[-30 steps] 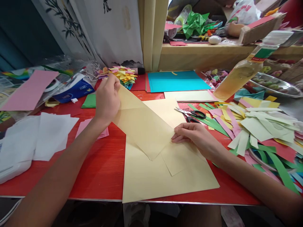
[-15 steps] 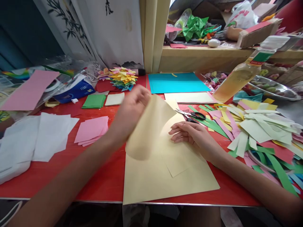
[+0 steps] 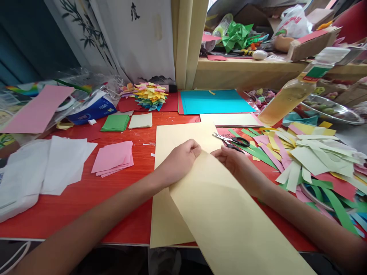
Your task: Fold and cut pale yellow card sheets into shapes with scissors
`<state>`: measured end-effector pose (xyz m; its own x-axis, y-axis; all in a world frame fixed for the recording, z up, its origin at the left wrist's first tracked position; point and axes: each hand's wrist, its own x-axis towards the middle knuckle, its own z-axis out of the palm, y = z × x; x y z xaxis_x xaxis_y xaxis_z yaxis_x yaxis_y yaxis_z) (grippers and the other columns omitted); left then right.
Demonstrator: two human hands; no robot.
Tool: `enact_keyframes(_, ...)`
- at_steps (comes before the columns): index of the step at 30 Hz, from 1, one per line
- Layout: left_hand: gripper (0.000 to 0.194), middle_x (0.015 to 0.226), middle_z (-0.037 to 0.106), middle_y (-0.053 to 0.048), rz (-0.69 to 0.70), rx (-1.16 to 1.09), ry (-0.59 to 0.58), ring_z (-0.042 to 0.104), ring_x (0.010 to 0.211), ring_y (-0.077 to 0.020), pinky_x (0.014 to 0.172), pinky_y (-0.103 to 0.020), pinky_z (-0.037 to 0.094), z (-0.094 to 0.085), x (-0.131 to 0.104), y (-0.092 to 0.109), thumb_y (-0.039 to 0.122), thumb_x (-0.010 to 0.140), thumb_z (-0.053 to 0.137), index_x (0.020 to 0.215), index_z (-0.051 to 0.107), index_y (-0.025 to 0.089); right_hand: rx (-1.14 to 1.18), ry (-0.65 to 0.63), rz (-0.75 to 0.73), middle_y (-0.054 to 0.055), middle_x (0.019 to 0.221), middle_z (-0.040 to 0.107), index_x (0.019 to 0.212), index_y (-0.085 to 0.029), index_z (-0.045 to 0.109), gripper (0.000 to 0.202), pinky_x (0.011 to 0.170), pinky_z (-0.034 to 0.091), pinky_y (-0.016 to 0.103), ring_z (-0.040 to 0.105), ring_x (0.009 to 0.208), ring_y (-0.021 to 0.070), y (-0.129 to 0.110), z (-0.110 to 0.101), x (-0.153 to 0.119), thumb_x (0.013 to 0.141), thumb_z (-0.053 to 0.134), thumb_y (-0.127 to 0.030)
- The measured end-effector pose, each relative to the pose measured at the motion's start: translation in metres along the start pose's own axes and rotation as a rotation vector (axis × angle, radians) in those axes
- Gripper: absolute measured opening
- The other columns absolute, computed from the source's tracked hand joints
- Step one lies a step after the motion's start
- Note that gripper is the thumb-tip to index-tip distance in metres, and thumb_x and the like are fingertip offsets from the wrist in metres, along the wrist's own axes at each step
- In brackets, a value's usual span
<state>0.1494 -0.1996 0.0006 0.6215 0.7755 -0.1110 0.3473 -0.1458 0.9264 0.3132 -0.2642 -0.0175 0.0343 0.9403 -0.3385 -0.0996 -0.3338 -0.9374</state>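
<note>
My left hand [image 3: 183,158] pinches the top end of a pale yellow sheet of paper [image 3: 226,214]. That sheet slants toward me and hangs past the table's front edge. Beneath it lies another pale yellow sheet [image 3: 169,141], flat on the red table. My right hand [image 3: 237,164] is at the raised sheet's right edge, with loosely curved fingers and nothing visible in its grasp; part of it is hidden behind the paper. Just beyond its fingertips rest scissors [image 3: 240,141] with black handles, their blades slightly apart.
Pink squares [image 3: 113,157], green squares [image 3: 115,122] and white tissues [image 3: 64,162] lie to the left. Colored paper strips [image 3: 321,152] are heaped at the right. Blue sheets [image 3: 213,102] lie at the back, near a tilted bottle [image 3: 289,97] of yellowish liquid.
The curled sheet in my left hand has opened out and swung toward me, its lower end now over the table edge. My left hand moved right and nearer; my right hand shifted slightly right.
</note>
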Motion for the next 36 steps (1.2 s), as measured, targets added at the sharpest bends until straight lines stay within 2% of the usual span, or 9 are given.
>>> enact_keyframes(2, 0.021, 0.073, 0.058, 0.0, 0.078, 0.209, 0.056, 0.053, 0.066, -0.0145, 0.056, -0.027, 0.04, 0.006, 0.005, -0.015, 0.035, 0.088, 0.036, 0.075, 0.043, 0.022, 0.109, -0.089, 0.034, 0.003, 0.074, 0.063, 0.081, -0.018, 0.062, 0.034, 0.061, 0.046, 0.023, 0.059, 0.066, 0.0127, 0.003, 0.002, -0.001, 0.081, 0.05, -0.049)
enact_keyframes(4, 0.019, 0.075, 0.059, -0.001, 0.144, 0.331, 0.06, 0.055, 0.068, -0.0155, 0.059, -0.029, 0.04, 0.011, 0.006, -0.022, 0.032, 0.09, 0.033, 0.078, 0.043, 0.022, 0.101, -0.116, 0.062, 0.003, 0.075, 0.064, 0.084, -0.018, 0.064, 0.03, 0.059, 0.045, 0.022, 0.059, 0.066, 0.013, 0.004, 0.003, -0.003, 0.078, 0.056, -0.047)
enact_keyframes(8, 0.018, 0.074, 0.059, 0.0, 0.212, 0.458, 0.084, 0.054, 0.064, -0.015, 0.059, -0.029, 0.038, 0.019, 0.003, -0.021, 0.031, 0.091, 0.032, 0.082, 0.043, 0.021, -0.016, -0.068, 0.108, 0.002, 0.078, 0.065, 0.096, -0.022, 0.064, 0.03, 0.056, 0.045, 0.024, 0.06, 0.067, 0.0155, 0.003, 0.001, -0.005, 0.074, 0.06, -0.042)
enact_keyframes(14, 0.019, 0.077, 0.057, 0.0, 0.278, 0.527, 0.115, 0.052, 0.063, -0.0133, 0.058, -0.027, 0.037, 0.028, -0.001, -0.021, 0.032, 0.093, 0.028, 0.085, 0.042, 0.021, -0.098, -0.022, 0.055, 0.002, 0.077, 0.064, 0.082, -0.021, 0.064, 0.026, 0.054, 0.043, 0.024, 0.059, 0.066, 0.0155, 0.002, 0.001, -0.007, 0.074, 0.058, -0.045)
enact_keyframes(18, 0.021, 0.083, 0.057, -0.002, 0.326, 0.632, 0.139, 0.052, 0.066, -0.0134, 0.058, -0.027, 0.036, 0.029, -0.001, -0.023, 0.031, 0.093, 0.026, 0.085, 0.043, 0.02, -0.121, -0.009, 0.026, 0.0, 0.072, 0.06, 0.076, -0.021, 0.062, 0.021, 0.052, 0.04, 0.023, 0.055, 0.063, 0.0133, 0.005, 0.0, -0.007, 0.076, 0.057, -0.042)
enact_keyframes(25, 0.017, 0.083, 0.058, -0.001, 0.367, 0.713, 0.184, 0.052, 0.068, -0.0135, 0.056, -0.027, 0.033, 0.024, 0.001, -0.021, 0.027, 0.092, 0.029, 0.086, 0.043, 0.02, -0.127, 0.008, 0.045, -0.002, 0.061, 0.052, 0.07, -0.02, 0.059, 0.018, 0.045, 0.033, 0.022, 0.048, 0.052, 0.0106, 0.007, 0.0, -0.006, 0.075, 0.055, -0.036)
enact_keyframes(32, 0.016, 0.08, 0.057, 0.0, 0.364, 0.77, 0.303, 0.051, 0.067, -0.0139, 0.053, -0.028, 0.029, 0.007, 0.008, -0.015, 0.027, 0.092, 0.031, 0.082, 0.042, 0.02, -0.164, 0.022, 0.055, -0.001, 0.061, 0.052, 0.069, -0.019, 0.057, 0.018, 0.045, 0.033, 0.023, 0.05, 0.051, 0.0111, 0.006, -0.002, -0.006, 0.075, 0.054, -0.036)
enact_keyframes(36, 0.014, 0.079, 0.059, -0.001, 0.333, 0.825, 0.36, 0.052, 0.066, -0.0146, 0.05, -0.028, 0.025, -0.003, 0.013, -0.014, 0.018, 0.089, 0.032, 0.081, 0.042, 0.02, -0.147, 0.021, 0.057, -0.001, 0.06, 0.052, 0.069, -0.019, 0.057, 0.018, 0.045, 0.034, 0.023, 0.049, 0.05, 0.0111, 0.007, -0.003, -0.006, 0.075, 0.054, -0.036)
